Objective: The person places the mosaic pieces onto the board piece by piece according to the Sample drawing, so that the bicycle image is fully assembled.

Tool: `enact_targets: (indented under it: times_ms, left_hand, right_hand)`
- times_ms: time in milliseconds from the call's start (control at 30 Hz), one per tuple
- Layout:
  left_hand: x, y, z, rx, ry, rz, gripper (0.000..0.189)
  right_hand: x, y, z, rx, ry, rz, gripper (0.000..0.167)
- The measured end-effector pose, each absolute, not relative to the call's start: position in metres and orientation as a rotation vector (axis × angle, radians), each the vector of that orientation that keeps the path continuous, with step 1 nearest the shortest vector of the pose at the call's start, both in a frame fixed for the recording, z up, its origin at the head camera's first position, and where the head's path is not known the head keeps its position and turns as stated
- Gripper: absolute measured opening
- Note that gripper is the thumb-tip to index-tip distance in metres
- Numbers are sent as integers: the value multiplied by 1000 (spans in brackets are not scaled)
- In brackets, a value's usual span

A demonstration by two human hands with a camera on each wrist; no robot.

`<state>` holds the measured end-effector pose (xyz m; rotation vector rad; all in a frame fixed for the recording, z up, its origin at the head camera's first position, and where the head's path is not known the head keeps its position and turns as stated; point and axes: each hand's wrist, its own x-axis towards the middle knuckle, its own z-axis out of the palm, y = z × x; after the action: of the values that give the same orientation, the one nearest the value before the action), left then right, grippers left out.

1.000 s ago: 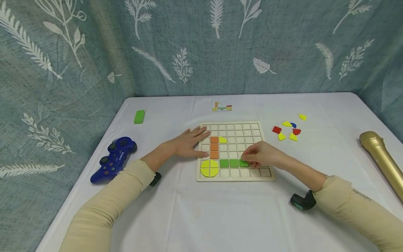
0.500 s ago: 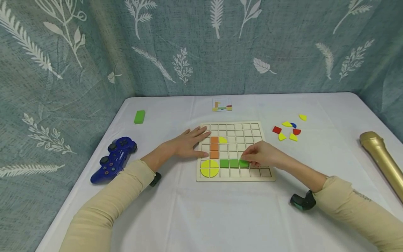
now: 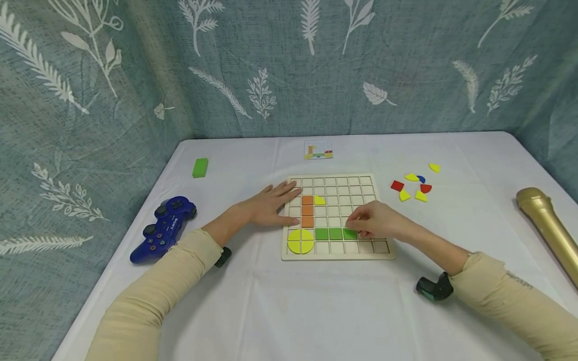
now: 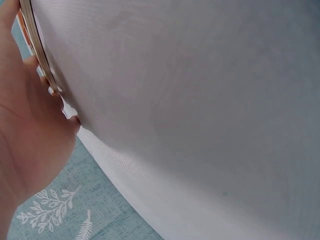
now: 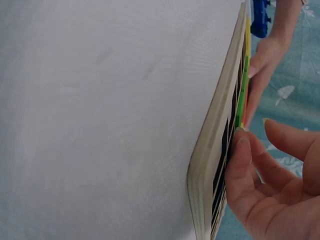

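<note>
A wooden grid board lies in the middle of the white table. Flat tiles sit in its cells: orange squares in a column, a yellow quarter-circle, a yellow circle of quarters, and a row of green squares. My left hand rests with spread fingers on the board's left edge. My right hand is over the board's lower right, fingertips touching the rightmost green square. In the right wrist view, the thumb stands apart from the bent fingers at the board.
Loose yellow, red and blue tiles lie right of the board. A pattern card is behind it. At left are a green block and a blue game controller; a gold microphone lies far right.
Almost nothing differs. The right hand stays at the rightmost green square, its fingers shifting only very slightly, and a bit more of the tile shows. The left hand has not moved.
</note>
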<state>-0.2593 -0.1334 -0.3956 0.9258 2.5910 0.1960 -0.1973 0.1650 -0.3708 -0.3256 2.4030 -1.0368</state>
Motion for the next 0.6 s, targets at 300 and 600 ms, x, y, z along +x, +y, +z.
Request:
enact_targets:
  times_ms: [300,600]
  left_hand:
    - [-259,-134,-395,911,2590,197,89]
    - [-258,-134,-394,922,2590,198,88]
  right_hand:
    - [-200,177,-369,-368,2314,-1096,29]
    - [-210,204,-369,-428,2171,-1145,38]
